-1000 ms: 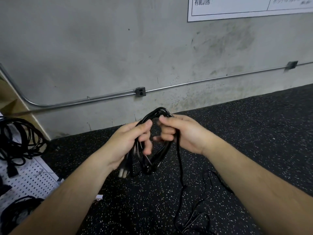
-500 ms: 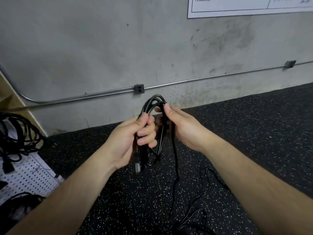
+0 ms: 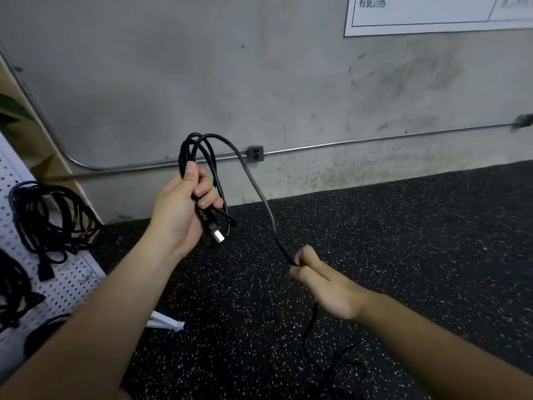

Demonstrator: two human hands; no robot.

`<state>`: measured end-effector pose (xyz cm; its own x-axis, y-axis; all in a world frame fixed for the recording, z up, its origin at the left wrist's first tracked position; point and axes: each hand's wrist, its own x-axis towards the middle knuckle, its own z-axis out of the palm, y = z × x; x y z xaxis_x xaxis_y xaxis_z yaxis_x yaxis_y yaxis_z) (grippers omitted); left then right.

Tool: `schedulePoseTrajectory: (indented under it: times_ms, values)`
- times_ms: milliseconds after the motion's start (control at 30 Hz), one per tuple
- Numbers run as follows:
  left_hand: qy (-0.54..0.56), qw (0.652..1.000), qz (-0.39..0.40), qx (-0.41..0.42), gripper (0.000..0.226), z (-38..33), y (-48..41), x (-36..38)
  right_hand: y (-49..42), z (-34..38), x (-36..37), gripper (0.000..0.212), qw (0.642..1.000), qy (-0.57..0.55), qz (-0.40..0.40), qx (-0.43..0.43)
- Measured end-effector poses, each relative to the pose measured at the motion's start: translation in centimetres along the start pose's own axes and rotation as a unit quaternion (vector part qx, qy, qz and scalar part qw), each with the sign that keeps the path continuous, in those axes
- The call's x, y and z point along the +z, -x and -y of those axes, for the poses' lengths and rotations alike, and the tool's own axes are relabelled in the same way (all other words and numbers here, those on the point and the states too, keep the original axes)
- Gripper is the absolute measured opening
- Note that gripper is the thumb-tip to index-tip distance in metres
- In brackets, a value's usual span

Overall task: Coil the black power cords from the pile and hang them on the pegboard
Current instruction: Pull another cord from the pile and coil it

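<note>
Currently my left hand [image 3: 181,209] grips several finished loops of the black power cord [image 3: 183,157], plug [image 3: 215,233] hanging below the fist. My right hand [image 3: 326,284] pinches the free run, which trails to the near floor [image 3: 403,255]. Remaining, I judge: more loops, then hanging on the pegboard [image 3: 72,281] at left, where other coiled cords [image 3: 49,217] hang.

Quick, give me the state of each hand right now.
Left hand: closed around the coiled loops of the black power cord.
Right hand: pinching the cord's loose stretch.
</note>
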<state>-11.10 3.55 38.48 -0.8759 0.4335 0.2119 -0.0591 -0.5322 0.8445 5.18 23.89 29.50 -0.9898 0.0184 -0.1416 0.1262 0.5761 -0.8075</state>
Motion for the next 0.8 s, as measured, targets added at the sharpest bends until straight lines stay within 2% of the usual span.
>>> schedulePoseTrajectory:
  times_ms: [100,167,233,367,433,500,700,800]
  values:
    - [-0.036,0.999,-0.018,0.011,0.028,0.0,0.0,-0.1,0.4,2.8,0.4,0.012,0.990,0.101,-0.041,-0.094]
    - [-0.063,0.998,-0.020,0.014,0.028,0.0,0.4,0.4,0.7,4.1,0.6,0.011,0.977,0.173,-0.053,-0.112]
    - [-0.095,0.995,-0.026,0.018,0.028,0.3,0.7,0.8,0.9,5.1,0.8,0.014,0.979,0.177,-0.057,-0.083]
    - [-0.119,0.991,-0.056,0.019,0.028,0.9,1.0,1.4,0.1,6.2,1.5,0.021,0.994,0.061,-0.085,0.032]
    - [-0.113,0.992,-0.060,0.007,0.029,1.1,1.2,1.7,-0.3,6.1,1.6,0.026,0.991,0.015,-0.069,0.111]
    - [-0.122,0.991,-0.052,-0.014,0.029,1.3,1.6,2.1,-0.3,6.2,1.5,0.028,0.991,0.021,-0.038,0.130]
    - [-0.200,0.977,0.041,-0.068,0.029,2.3,3.2,4.2,1.1,8.0,-0.1,0.024,0.984,0.169,-0.038,-0.031]
    - [-0.247,0.963,0.072,-0.081,0.029,2.4,3.4,4.5,2.2,8.4,-1.8,0.020,0.974,0.209,-0.039,-0.078]
